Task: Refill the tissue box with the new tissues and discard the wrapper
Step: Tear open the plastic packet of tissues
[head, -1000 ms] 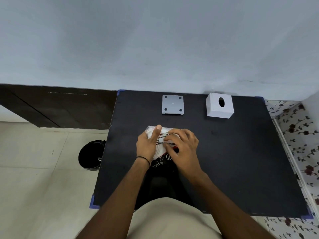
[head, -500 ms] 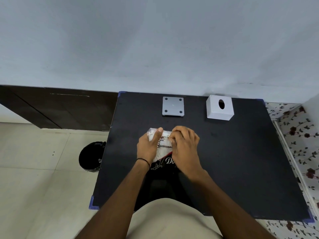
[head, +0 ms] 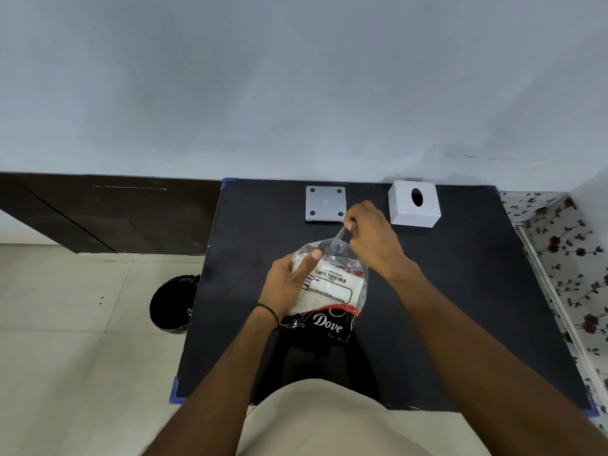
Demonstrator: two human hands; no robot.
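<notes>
A pack of white tissues in a clear plastic wrapper [head: 332,287] with black and red print lies at the middle of the black table [head: 460,307]. My left hand [head: 288,284] grips the pack's left side. My right hand [head: 373,238] pinches the wrapper's far end and stretches it up and away. The white tissue box shell [head: 414,204], with an oval hole in its top, stands at the table's back right. Its grey base plate [head: 325,203] with four dark pads lies flat to the left of it.
A black bin [head: 174,304] with a liner stands on the tiled floor left of the table. A wall runs behind the table's far edge. A flower-patterned surface [head: 575,268] borders the table's right side.
My right hand has left the top of the pack and pulled the wrapper's far end up toward the base plate. The pack is tilted up; my left hand still holds it.
</notes>
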